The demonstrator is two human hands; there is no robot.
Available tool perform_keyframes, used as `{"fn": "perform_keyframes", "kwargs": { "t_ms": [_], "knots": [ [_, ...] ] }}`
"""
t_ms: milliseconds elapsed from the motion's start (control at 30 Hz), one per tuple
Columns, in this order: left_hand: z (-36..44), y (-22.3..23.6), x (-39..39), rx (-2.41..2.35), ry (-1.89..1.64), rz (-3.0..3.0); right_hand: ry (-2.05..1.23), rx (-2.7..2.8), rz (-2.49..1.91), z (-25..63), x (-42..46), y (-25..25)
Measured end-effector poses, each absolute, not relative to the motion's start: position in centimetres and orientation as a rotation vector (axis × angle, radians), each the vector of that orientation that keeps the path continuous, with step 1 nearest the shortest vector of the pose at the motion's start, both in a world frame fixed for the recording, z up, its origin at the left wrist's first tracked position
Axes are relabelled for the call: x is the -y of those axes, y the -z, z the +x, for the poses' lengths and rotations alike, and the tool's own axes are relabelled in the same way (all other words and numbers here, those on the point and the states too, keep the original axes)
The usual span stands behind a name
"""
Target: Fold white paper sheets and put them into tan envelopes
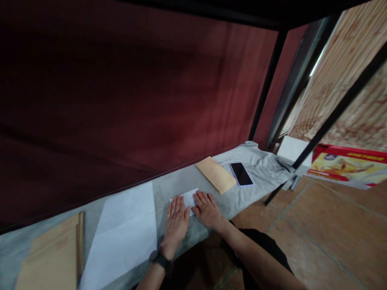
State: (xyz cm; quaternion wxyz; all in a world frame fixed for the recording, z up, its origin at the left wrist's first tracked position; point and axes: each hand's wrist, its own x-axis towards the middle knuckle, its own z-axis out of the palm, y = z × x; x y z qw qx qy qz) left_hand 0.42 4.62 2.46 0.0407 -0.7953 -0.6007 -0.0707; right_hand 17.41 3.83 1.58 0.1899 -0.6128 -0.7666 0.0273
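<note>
Both my hands lie flat, fingers stretched out, on a small folded white paper [190,196] on a grey cloth-covered table [181,179]. My left hand [176,220], with a black watch at the wrist, covers the paper's left part. My right hand [207,209] presses its right part. Only the paper's far edge shows past my fingers. A large white sheet [127,233] lies just left of my left hand.
A tan envelope [215,174] and a black phone [241,174] lie to the right. A stack of tan envelopes [51,257] sits at the near left. A dark red curtain [121,92] backs the table. A red printed box [347,165] and black frame poles stand right.
</note>
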Motion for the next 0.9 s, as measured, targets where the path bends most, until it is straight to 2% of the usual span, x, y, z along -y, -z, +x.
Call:
{"fn": "perform_keyframes", "kwargs": {
  "t_ms": [633,900],
  "knots": [
    [-0.2,-1.8,-3.7,2.037,0.345,-2.249,-0.111,2.376,-1.767,22.2,-3.8,-0.7],
    [0.4,-2.7,-3.7,1.977,0.41,-2.345,-0.046,2.337,-1.604,21.6,-4.3,-0.7]
  ]
}}
